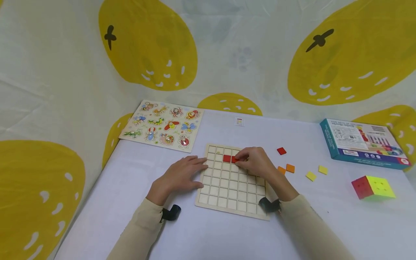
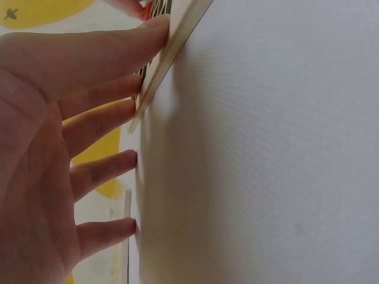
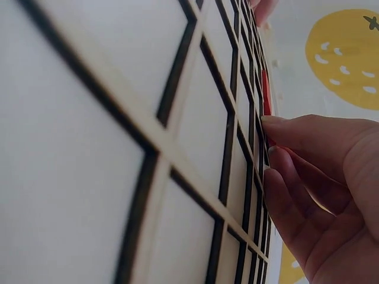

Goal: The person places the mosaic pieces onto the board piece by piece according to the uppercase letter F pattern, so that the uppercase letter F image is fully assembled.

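A wooden grid board [image 1: 222, 192] lies on the table, most of its square cells bare. One red tile [image 1: 226, 158] sits in a cell of the second row from the far edge. Just right of it, my right hand [image 1: 258, 162] pinches a second red tile [image 1: 233, 159] between thumb and fingers, low over the neighbouring cell. My left hand [image 1: 180, 175] spreads its fingers at the board's left edge. In the left wrist view the thumb [image 2: 118, 50] rests on the board's rim, and the lower fingertips stand on the tablecloth.
Loose red [image 1: 281, 151], orange [image 1: 290, 168] and yellow tiles [image 1: 311, 176] lie right of the board. Farther right are a puzzle cube [image 1: 373, 187] and a teal box [image 1: 367, 142]. An insect puzzle board [image 1: 162, 124] lies back left. Behind the board is a small printed card [image 1: 239, 121].
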Motion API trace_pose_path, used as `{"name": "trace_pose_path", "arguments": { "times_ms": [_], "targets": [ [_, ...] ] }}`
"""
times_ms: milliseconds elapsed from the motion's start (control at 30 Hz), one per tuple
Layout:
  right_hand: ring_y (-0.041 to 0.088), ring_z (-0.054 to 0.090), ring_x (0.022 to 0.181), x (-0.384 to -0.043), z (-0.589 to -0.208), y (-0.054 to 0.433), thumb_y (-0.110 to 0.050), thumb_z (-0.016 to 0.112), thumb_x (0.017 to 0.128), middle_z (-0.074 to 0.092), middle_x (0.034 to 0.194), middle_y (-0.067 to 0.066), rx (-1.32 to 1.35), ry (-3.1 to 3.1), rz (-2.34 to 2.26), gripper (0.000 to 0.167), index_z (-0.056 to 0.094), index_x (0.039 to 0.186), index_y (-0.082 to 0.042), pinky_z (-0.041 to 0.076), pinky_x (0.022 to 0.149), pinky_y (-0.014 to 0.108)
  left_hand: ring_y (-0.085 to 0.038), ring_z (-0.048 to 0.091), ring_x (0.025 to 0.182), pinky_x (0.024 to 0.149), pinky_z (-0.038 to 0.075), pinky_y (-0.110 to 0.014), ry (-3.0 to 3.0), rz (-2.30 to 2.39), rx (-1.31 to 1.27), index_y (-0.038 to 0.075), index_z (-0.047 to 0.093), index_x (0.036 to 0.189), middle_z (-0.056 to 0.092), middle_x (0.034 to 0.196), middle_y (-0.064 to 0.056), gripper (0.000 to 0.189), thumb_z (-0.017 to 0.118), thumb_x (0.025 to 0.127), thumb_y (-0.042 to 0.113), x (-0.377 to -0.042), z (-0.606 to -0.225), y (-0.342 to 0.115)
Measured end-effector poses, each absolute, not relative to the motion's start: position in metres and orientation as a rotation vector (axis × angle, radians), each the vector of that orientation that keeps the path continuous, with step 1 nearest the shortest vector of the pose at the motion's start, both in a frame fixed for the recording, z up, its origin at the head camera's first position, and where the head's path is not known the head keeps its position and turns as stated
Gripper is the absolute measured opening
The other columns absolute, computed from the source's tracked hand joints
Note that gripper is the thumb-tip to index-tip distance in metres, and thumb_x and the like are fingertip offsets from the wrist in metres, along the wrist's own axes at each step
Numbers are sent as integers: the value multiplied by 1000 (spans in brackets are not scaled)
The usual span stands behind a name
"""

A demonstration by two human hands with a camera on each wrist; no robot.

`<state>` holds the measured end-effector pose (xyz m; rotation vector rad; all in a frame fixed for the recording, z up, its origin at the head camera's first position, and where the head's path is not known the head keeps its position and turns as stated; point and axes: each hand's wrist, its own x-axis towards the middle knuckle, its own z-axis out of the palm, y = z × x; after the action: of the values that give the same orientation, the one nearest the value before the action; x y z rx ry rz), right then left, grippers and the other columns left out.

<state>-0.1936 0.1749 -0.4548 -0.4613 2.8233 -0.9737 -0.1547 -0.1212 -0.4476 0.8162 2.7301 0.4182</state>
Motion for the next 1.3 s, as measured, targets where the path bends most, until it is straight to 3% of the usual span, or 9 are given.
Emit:
{"name": "trace_pose_path", "arguments": {
  "times_ms": [400,800,967,1133,1300],
  "targets": [
    [15,64,81,-194,-454,174,-12,81,84,79,94,5,-422,2804,-982,16,80,100,-9,55,73,24,-27,37,154,125,34,-52,2725,419,813,23,60,143,44,163,6,64,79,86,43,-156,-448,-120],
    [17,65,88,-192,-452,174,-14,80,86,78,102,5,-432,2787,-986,17,80,103,-10,57,80,29,-26,38,153,125,35,-52,2731,422,818,23,61,143,45,162,6,64,79,86,43,-156,-449,-120],
    [20,66,98,-194,-449,188,-20,80,88,76,109,3,-416,2737,-1057,18,79,106,-15,58,85,31,-27,37,154,126,33,-52,2717,442,824,22,60,143,45,162,5,64,79,86,42,-156,-449,-121],
    [28,63,107,-200,-440,216,-24,77,91,73,119,9,-341,2812,-1028,24,76,113,-13,53,81,32,-26,37,154,126,33,-51,2724,426,820,23,60,144,44,163,7,64,78,86,44,-156,-450,-120],
    [35,60,114,-205,-430,246,-26,75,93,67,131,16,-242,2879,-930,35,71,124,-10,54,87,42,-26,37,154,126,34,-51,2728,419,811,23,60,144,44,163,7,64,79,86,44,-156,-450,-121]
  ]
}}
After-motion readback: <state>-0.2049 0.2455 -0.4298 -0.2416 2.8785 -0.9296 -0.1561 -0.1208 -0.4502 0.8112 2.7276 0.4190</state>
